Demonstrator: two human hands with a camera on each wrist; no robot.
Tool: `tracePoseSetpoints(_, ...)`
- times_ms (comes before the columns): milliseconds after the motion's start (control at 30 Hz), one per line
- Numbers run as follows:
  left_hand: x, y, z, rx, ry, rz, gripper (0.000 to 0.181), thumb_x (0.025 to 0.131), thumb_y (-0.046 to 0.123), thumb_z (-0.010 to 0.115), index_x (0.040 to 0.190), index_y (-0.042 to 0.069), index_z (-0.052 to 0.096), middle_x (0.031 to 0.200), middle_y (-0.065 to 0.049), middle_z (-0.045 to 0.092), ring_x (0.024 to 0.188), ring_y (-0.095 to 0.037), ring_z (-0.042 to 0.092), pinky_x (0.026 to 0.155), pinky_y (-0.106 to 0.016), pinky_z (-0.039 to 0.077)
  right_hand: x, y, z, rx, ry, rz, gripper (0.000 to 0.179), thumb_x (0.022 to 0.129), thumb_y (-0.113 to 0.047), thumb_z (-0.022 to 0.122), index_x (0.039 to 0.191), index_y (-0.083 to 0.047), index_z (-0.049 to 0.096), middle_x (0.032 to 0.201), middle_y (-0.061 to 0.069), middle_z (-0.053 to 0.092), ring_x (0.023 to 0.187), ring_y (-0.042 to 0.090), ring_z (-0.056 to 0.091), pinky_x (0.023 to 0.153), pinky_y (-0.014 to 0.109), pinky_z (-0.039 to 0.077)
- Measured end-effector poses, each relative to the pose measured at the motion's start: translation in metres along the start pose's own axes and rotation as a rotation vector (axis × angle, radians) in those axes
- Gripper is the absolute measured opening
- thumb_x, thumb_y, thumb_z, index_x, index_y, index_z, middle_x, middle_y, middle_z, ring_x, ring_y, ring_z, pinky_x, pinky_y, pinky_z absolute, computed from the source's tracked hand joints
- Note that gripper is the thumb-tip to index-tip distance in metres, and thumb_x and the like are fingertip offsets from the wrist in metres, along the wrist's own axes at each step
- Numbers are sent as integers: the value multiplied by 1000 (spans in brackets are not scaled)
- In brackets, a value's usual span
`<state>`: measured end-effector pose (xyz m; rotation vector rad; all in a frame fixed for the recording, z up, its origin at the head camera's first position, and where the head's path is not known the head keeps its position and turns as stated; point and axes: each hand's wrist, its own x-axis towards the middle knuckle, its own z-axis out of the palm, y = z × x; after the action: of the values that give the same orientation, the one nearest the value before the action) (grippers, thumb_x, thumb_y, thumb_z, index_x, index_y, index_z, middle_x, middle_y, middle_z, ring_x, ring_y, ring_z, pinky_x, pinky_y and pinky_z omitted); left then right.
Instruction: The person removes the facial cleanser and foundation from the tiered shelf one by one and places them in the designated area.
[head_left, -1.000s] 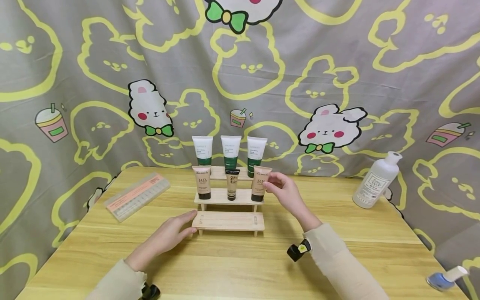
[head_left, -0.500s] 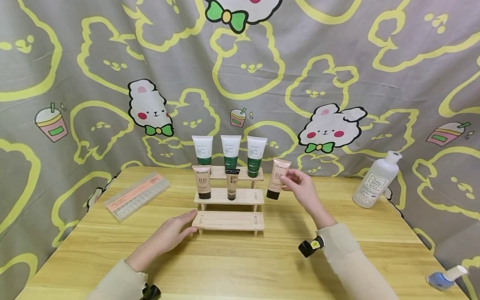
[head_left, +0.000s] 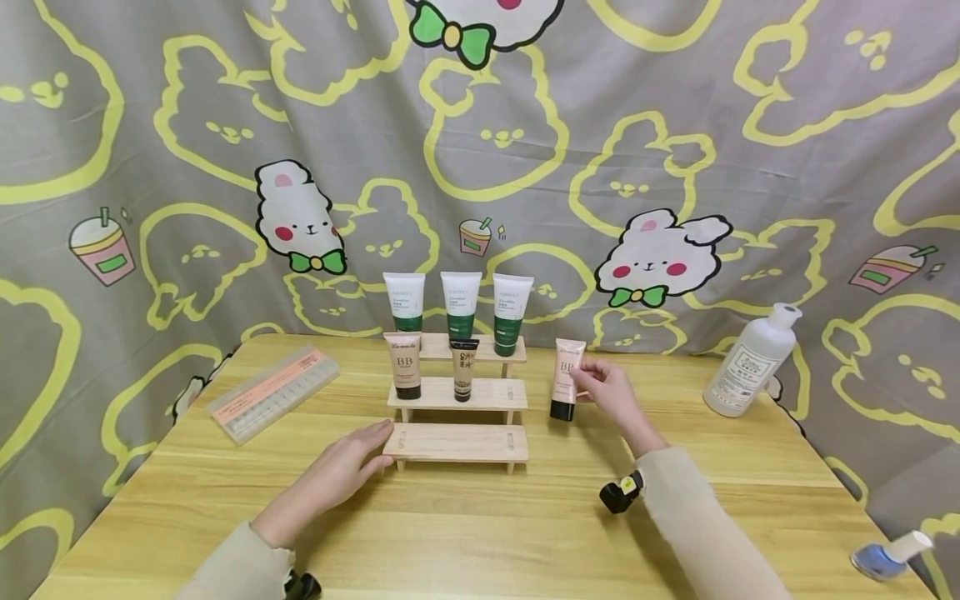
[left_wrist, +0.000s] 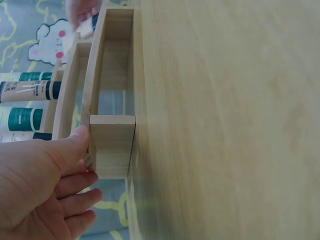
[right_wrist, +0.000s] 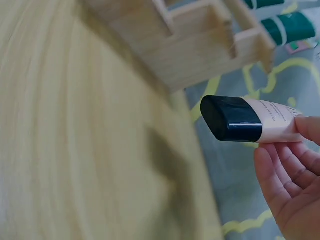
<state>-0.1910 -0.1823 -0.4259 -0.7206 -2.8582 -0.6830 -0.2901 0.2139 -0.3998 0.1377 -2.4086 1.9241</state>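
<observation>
In the head view my right hand [head_left: 606, 390] pinches a pink BB cream tube [head_left: 566, 377] by its side, black cap down, to the right of the stepped wooden display stand [head_left: 457, 442]. The right wrist view has the tube's cap [right_wrist: 231, 119] over the table, its shadow lying apart from it. My left hand [head_left: 341, 467] holds the left end of the stand's lowest step, thumb and index finger at the board's corner in the left wrist view. On the middle step stand another BB cream tube [head_left: 406, 367] and a small gold tube with a black top [head_left: 463, 371].
Three white-and-green tubes [head_left: 461, 304] stand on the top step. A clear case with an orange label [head_left: 273, 393] lies at left on the wooden table [head_left: 450, 542]. A white bottle [head_left: 752, 360] stands at right, and a blue nail polish bottle [head_left: 891, 556] is near the front right.
My right hand has lifted the BB cream tube off the middle step's right end, carried it right and lowered it beside the stand. The left hand stays in place.
</observation>
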Motion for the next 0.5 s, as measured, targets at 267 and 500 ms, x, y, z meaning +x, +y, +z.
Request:
tracePoseSetpoints(267,0,0,0,19,-3,-11,50,90,18,61,130,-8,47,133,-23,44,121,-38,43,99,-51,35,9,26,4,-51,-46,121,31,91,-11,58,107,15,53,79,10,62,64,14,59,57,29,56)
tracePoseSetpoints(500,0,0,0,27,-4,-4,50,90,19,61,129,-8,47,132,-23,45,119,-38,44,98,-50,36,15,37,9,-104,-98,222,35,92,-14,56,111,15,53,78,15,62,62,16,59,57,29,56)
